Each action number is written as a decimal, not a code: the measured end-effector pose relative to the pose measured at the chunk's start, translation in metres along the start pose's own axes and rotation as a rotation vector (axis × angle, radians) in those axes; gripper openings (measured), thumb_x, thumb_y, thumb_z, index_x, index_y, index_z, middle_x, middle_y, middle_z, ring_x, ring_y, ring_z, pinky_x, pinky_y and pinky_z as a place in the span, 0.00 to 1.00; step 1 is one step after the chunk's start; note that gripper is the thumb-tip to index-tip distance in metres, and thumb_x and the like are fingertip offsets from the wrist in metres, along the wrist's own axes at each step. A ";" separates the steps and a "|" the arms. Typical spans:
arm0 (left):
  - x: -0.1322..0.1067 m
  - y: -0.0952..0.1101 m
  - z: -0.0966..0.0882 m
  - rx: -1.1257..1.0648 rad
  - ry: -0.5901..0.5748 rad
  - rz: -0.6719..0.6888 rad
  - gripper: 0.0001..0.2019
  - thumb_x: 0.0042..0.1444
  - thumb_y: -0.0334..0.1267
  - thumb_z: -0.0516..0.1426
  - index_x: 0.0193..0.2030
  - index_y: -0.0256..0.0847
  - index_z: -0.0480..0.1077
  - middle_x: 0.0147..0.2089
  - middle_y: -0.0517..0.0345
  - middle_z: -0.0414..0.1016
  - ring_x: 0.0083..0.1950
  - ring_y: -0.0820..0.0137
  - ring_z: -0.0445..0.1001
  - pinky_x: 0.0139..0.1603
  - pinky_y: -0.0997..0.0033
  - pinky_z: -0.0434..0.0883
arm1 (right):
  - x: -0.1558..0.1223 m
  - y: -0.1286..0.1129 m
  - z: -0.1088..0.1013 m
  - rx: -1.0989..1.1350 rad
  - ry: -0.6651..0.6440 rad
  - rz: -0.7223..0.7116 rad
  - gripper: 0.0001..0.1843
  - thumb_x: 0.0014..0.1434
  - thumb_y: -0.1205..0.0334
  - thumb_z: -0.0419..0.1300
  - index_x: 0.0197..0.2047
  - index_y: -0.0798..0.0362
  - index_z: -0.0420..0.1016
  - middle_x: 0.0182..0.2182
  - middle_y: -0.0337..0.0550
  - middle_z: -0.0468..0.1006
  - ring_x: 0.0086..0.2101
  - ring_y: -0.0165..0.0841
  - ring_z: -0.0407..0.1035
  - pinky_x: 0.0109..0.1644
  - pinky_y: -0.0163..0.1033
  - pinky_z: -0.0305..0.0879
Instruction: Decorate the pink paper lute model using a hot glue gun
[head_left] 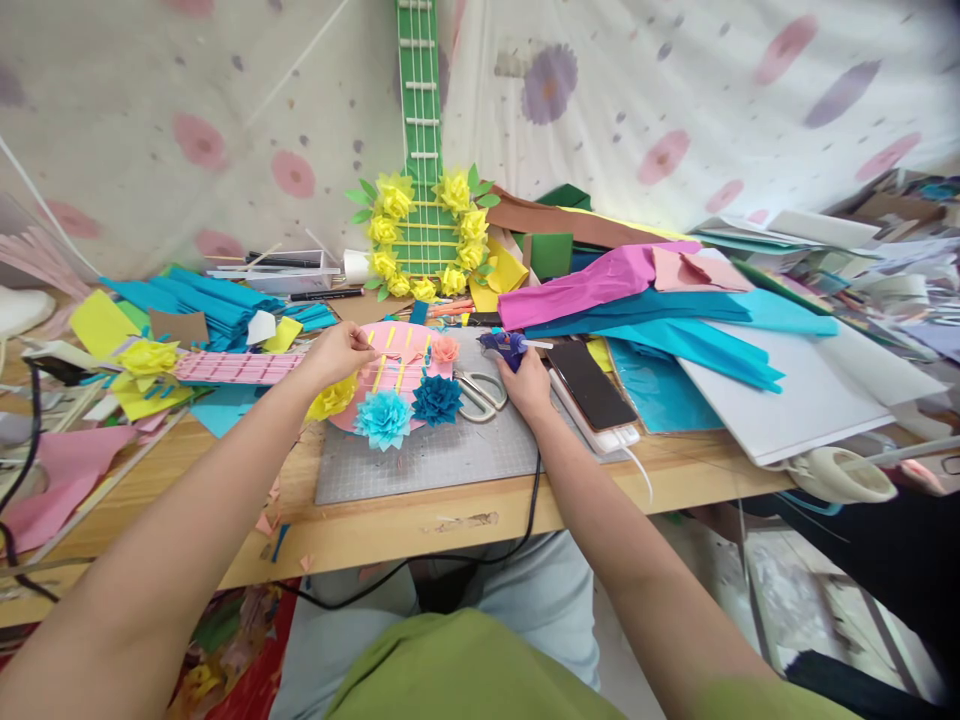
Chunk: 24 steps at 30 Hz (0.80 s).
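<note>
My left hand point(339, 353) rests with curled fingers on the upper left edge of a pink paper guitar point(397, 372), pinching it. The guitar's round body carries yellow strips and paper flowers: light blue point(383, 418), dark blue point(437, 398), yellow point(334, 398) and a small salmon one point(445, 348). Its pink neck point(236, 367) stretches left. My right hand point(525, 385) grips a blue glue gun point(508, 345) with the nozzle pointing right; its black cord point(534, 480) hangs over the table edge. Scissors point(478, 390) lie between my hands on a grey cutting mat point(450, 455).
A green paper guitar point(421, 150) ringed with yellow flowers leans on the flowered cloth at the back. A phone point(589, 385) lies right of my hand. Pink, blue and yellow paper sheets point(645, 300) pile up around, and a white board point(795, 400) lies right.
</note>
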<state>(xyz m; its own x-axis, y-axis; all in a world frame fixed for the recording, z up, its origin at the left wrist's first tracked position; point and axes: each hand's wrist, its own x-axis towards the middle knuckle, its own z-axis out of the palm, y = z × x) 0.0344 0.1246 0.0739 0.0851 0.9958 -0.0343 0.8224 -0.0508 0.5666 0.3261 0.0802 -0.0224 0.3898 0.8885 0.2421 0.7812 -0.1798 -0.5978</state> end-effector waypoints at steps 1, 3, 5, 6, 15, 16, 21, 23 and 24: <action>-0.002 0.000 -0.001 -0.053 -0.014 -0.011 0.13 0.39 0.41 0.62 0.27 0.42 0.61 0.27 0.61 0.73 0.28 0.68 0.72 0.29 0.70 0.63 | 0.000 0.000 0.000 -0.003 0.001 -0.002 0.20 0.55 0.54 0.54 0.47 0.57 0.63 0.45 0.59 0.73 0.47 0.47 0.68 0.48 0.48 0.62; -0.004 0.000 -0.002 -0.143 -0.025 -0.025 0.15 0.36 0.42 0.64 0.26 0.42 0.61 0.24 0.62 0.72 0.27 0.68 0.72 0.29 0.70 0.64 | 0.000 0.002 0.000 -0.003 0.009 -0.018 0.20 0.55 0.54 0.54 0.46 0.58 0.63 0.45 0.60 0.72 0.47 0.47 0.68 0.48 0.48 0.63; -0.006 -0.001 -0.003 -0.214 -0.033 -0.032 0.17 0.32 0.42 0.65 0.26 0.41 0.62 0.22 0.63 0.71 0.27 0.68 0.72 0.29 0.71 0.64 | 0.001 0.003 0.000 -0.002 0.022 -0.041 0.21 0.54 0.53 0.55 0.47 0.58 0.63 0.45 0.60 0.72 0.47 0.47 0.68 0.48 0.48 0.63; -0.007 -0.002 -0.003 -0.248 -0.041 -0.032 0.18 0.30 0.43 0.66 0.25 0.41 0.62 0.21 0.62 0.71 0.27 0.67 0.72 0.29 0.71 0.64 | 0.001 0.004 0.000 -0.005 0.029 -0.052 0.21 0.54 0.53 0.55 0.47 0.58 0.63 0.45 0.60 0.72 0.47 0.47 0.68 0.48 0.48 0.63; -0.015 -0.004 -0.002 -0.484 -0.164 -0.044 0.22 0.24 0.45 0.68 0.24 0.41 0.64 0.22 0.59 0.75 0.30 0.64 0.76 0.30 0.69 0.67 | -0.010 0.003 -0.034 -0.100 0.076 -0.209 0.24 0.51 0.48 0.59 0.45 0.56 0.65 0.42 0.55 0.72 0.45 0.45 0.65 0.48 0.48 0.62; -0.017 -0.002 -0.003 -0.508 -0.162 -0.047 0.22 0.24 0.44 0.69 0.25 0.41 0.63 0.22 0.59 0.75 0.30 0.64 0.76 0.30 0.69 0.67 | -0.015 0.000 -0.041 -0.141 0.052 -0.192 0.22 0.51 0.49 0.59 0.44 0.55 0.65 0.41 0.55 0.72 0.45 0.45 0.65 0.47 0.47 0.62; -0.024 0.009 -0.006 -0.509 -0.149 -0.017 0.23 0.28 0.40 0.69 0.29 0.42 0.60 0.24 0.60 0.76 0.33 0.63 0.77 0.32 0.70 0.67 | -0.038 -0.031 -0.074 -0.235 -0.235 -0.114 0.12 0.50 0.54 0.61 0.31 0.53 0.65 0.35 0.49 0.72 0.39 0.41 0.67 0.40 0.42 0.61; -0.026 0.013 -0.004 -0.473 -0.130 0.017 0.24 0.29 0.38 0.68 0.30 0.42 0.59 0.24 0.61 0.76 0.33 0.63 0.77 0.32 0.70 0.67 | -0.040 -0.051 -0.074 -0.074 -0.339 -0.161 0.11 0.52 0.54 0.60 0.29 0.52 0.64 0.30 0.44 0.72 0.34 0.36 0.67 0.38 0.40 0.61; -0.027 0.016 -0.003 -0.436 -0.119 0.040 0.23 0.30 0.38 0.68 0.31 0.42 0.59 0.24 0.62 0.76 0.33 0.64 0.77 0.32 0.71 0.66 | -0.038 -0.062 -0.069 0.060 -0.382 -0.177 0.11 0.52 0.55 0.60 0.29 0.52 0.64 0.29 0.41 0.72 0.32 0.34 0.67 0.37 0.39 0.61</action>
<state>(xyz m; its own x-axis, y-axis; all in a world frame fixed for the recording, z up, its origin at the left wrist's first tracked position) 0.0436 0.0974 0.0861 0.1973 0.9766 -0.0857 0.5056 -0.0265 0.8623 0.2964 0.0281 0.0584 0.0344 0.9981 0.0509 0.7857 0.0045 -0.6186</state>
